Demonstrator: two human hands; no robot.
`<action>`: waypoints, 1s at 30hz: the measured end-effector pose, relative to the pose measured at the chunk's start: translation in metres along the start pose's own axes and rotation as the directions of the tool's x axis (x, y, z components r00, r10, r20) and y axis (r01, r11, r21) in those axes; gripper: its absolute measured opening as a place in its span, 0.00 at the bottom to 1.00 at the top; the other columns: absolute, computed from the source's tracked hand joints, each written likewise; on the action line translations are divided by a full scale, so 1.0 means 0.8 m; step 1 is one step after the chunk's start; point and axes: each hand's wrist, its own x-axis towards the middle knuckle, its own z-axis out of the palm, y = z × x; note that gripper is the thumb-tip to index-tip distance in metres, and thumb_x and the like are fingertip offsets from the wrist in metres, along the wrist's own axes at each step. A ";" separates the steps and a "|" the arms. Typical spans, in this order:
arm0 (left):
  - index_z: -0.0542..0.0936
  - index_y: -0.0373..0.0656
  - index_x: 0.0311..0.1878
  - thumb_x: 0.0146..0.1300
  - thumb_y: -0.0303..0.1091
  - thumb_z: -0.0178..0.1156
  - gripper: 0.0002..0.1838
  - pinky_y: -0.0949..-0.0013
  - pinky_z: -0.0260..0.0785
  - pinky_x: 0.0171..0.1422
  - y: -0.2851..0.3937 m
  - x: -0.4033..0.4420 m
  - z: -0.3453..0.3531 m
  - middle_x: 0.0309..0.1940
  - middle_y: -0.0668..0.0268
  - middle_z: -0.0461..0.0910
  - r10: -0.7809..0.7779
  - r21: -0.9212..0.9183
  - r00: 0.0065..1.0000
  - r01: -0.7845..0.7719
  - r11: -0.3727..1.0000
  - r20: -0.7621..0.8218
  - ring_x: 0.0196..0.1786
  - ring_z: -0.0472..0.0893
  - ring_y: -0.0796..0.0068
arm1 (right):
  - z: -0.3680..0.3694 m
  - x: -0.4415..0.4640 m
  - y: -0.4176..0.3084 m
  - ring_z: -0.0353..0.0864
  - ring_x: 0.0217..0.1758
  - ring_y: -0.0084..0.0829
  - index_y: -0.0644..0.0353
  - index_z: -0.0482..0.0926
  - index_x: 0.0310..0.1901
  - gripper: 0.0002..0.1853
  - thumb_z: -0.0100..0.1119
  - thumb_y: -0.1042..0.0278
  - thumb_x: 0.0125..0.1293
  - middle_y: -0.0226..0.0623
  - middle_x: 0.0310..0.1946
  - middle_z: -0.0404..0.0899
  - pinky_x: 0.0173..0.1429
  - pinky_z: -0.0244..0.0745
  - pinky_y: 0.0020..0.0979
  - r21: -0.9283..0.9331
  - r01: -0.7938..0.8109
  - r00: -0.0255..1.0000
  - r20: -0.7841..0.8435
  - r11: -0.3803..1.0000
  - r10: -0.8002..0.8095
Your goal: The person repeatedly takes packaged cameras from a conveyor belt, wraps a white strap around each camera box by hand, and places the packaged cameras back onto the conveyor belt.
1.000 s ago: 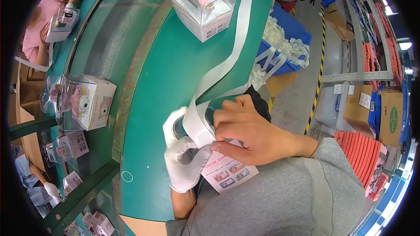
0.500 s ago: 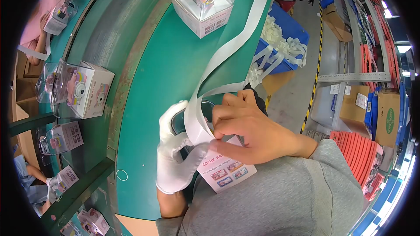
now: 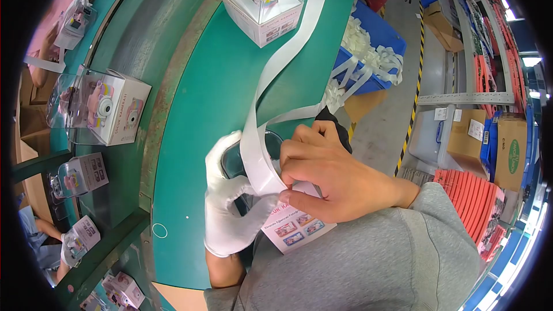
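My left hand, in a white glove, is wrapped round a toy camera box. The box has a clear plastic cover and a white card part with pink lettering and small pictures; it is tilted against my body. My bare right hand has its fingers bent and pinches a long white strip at the edge of the box. The strip bends at my fingertips, one length running up the table and the other off to the right. My fingers hide part of the box.
A packed toy camera box stands farther up the green table. More boxes sit on the conveyor at left. Co-workers handle boxes beyond. A blue bin of crumpled white strips stands at right.
My right thumb and fingertips have shifted slightly at the strip's bend. The upper length of strip has swung a little left. Both hands keep their hold.
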 end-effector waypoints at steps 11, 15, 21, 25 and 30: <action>0.77 0.44 0.55 0.41 0.19 0.76 0.33 0.49 0.68 0.72 0.010 -0.026 0.010 0.74 0.48 0.62 -0.011 -0.010 0.999 0.011 1.000 -0.039 0.73 0.68 0.43 | 0.020 -0.015 0.001 0.65 0.44 0.34 0.52 0.76 0.34 0.08 0.68 0.74 0.60 0.28 0.40 0.72 0.62 0.49 0.45 -0.054 0.107 0.985 -0.132 0.993 -0.113; 0.74 0.45 0.61 0.41 0.19 0.76 0.39 0.49 0.67 0.72 0.006 -0.032 0.013 0.74 0.48 0.61 0.024 0.119 0.999 -0.020 0.993 -0.031 0.73 0.68 0.43 | 0.021 -0.014 0.000 0.66 0.43 0.33 0.53 0.78 0.35 0.09 0.68 0.76 0.58 0.28 0.40 0.74 0.62 0.50 0.45 -0.017 0.121 0.982 -0.147 0.992 -0.123; 0.74 0.43 0.60 0.43 0.19 0.76 0.37 0.52 0.69 0.71 0.022 -0.029 0.017 0.70 0.50 0.64 -0.015 0.239 0.998 0.030 0.970 -0.061 0.69 0.71 0.47 | 0.015 0.005 0.002 0.67 0.39 0.28 0.56 0.81 0.38 0.03 0.65 0.74 0.64 0.29 0.36 0.74 0.57 0.59 0.38 0.101 0.147 0.910 -0.403 0.984 -0.095; 0.74 0.41 0.60 0.48 0.21 0.75 0.34 0.55 0.70 0.69 0.028 -0.022 0.006 0.66 0.51 0.69 0.031 0.442 0.998 -0.001 0.897 -0.061 0.65 0.75 0.51 | 0.011 0.010 0.006 0.66 0.38 0.25 0.58 0.81 0.40 0.01 0.62 0.73 0.70 0.30 0.36 0.73 0.50 0.63 0.28 0.497 0.219 0.716 -0.666 0.840 0.208; 0.72 0.40 0.64 0.65 0.26 0.63 0.24 0.61 0.69 0.67 0.012 -0.009 -0.009 0.60 0.53 0.75 -0.236 0.205 0.957 0.268 0.942 -0.167 0.61 0.77 0.59 | 0.015 -0.022 0.023 0.71 0.44 0.25 0.62 0.77 0.53 0.08 0.55 0.73 0.76 0.33 0.42 0.75 0.52 0.69 0.27 0.654 -0.001 0.914 -0.306 0.756 0.266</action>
